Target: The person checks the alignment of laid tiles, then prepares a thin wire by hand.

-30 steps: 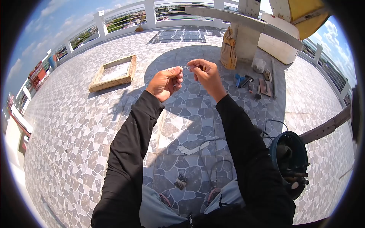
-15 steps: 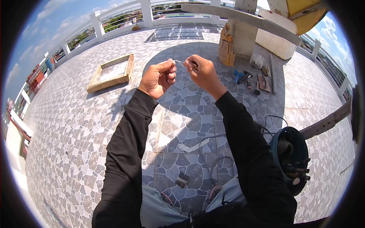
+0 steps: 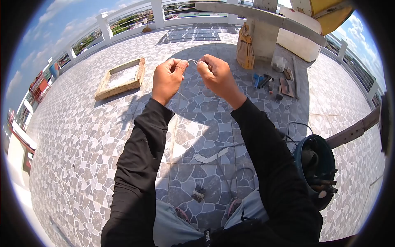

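Note:
A thin pale string [image 3: 192,60] bows in a short arc between my two hands, held up in front of me over the tiled floor. My left hand [image 3: 168,80] is closed, with thumb and forefinger pinching one part of it. Just to the right, my right hand [image 3: 216,73] is curled shut on the other part, knuckles up. A loose length of the string trails below my left hand. Far below, between my feet, lies a small dark bundle [image 3: 198,193] on the tiles.
A wooden frame [image 3: 119,80] lies at left. Beyond my right hand are a paper sack [image 3: 245,47], a concrete post and several tools [image 3: 263,81]. A dark green bucket [image 3: 314,164] with tools stands by my right arm. A torn white strip [image 3: 211,156] and a cable lie ahead of my feet.
My left hand has turned so that its back now faces me more, and the string between the hands arches higher. A loose length now shows below the left hand.

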`<state>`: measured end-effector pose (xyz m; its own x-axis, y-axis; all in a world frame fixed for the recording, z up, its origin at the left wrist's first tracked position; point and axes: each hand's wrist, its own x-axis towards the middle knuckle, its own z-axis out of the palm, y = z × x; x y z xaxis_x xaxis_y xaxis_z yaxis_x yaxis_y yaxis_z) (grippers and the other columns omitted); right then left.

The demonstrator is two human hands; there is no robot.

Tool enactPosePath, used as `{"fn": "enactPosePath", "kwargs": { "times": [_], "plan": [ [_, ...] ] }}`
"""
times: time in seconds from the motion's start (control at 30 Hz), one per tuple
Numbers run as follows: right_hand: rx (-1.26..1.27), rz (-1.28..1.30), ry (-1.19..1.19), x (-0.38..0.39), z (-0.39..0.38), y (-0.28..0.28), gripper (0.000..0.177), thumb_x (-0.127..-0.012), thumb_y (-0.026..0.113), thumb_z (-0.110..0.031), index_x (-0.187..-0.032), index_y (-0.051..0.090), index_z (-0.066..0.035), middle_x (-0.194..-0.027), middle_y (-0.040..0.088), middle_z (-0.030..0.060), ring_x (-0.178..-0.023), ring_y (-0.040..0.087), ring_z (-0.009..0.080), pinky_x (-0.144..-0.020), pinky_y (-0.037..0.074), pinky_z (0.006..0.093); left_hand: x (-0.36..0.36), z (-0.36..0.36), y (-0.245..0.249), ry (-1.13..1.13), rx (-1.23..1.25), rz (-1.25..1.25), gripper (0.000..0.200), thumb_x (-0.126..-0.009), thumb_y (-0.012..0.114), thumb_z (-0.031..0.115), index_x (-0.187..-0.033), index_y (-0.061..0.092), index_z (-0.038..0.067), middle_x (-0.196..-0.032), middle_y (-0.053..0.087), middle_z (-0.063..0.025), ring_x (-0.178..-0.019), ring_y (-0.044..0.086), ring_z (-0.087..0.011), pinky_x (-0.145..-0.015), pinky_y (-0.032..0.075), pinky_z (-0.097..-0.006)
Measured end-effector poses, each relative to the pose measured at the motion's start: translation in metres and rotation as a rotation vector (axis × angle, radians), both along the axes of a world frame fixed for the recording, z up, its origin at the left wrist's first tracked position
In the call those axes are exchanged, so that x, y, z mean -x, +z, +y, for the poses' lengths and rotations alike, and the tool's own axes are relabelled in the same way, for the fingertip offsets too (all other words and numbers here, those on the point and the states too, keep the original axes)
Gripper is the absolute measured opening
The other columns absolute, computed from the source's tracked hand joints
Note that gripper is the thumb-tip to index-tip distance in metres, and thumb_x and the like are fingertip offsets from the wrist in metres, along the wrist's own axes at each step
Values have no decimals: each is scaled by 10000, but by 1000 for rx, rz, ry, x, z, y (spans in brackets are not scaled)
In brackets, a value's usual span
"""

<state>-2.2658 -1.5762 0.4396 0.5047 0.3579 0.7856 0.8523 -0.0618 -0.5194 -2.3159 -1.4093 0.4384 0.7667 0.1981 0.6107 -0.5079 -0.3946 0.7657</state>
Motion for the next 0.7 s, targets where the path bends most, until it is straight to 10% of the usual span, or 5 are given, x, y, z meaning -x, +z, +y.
{"fn": "enactPosePath", "kwargs": {
  "times": [0.13, 0.37, 0.63, 0.7],
  "plan": [
    [-120, 264, 125, -4, -12, 7, 117, -885, 582, -93, -855, 639, 4, -653, 623, 51, -534, 556, 78, -473, 457, 258, 4, 15, 5, -475, 461, 352, 198, -949, 587, 215, -885, 635, 34, -731, 564, 21, -590, 517, -59, -556, 430, -197],
    [-124, -71, 154, -13, -4, -4, 104, -911, 534, 17, -985, 602, -6, -869, 667, 78, -839, 662, 141, -715, 518, 255, 16, -2, 12, -849, 826, 404, 201, -967, 562, 227, -1009, 578, 31, -823, 510, 2, -655, 472, -67, -590, 411, -218],
    [-101, -107, 74, 13, 6, -3, 131, -883, 552, 47, -986, 608, -11, -887, 668, 87, -780, 669, 181, -680, 523, 293, 13, -18, 12, -609, 998, 215, 228, -917, 646, 187, -1059, 627, 10, -765, 537, 26, -622, 479, -60, -586, 402, -204],
    [-99, -192, 48, 17, 11, -3, 133, -875, 555, 53, -978, 611, -11, -876, 668, 93, -762, 667, 186, -668, 522, 302, 12, -24, 10, -330, 603, 8, 204, -911, 655, 182, -1016, 673, 9, -798, 596, 11, -644, 527, -46, -600, 421, -186]
  ]
}}
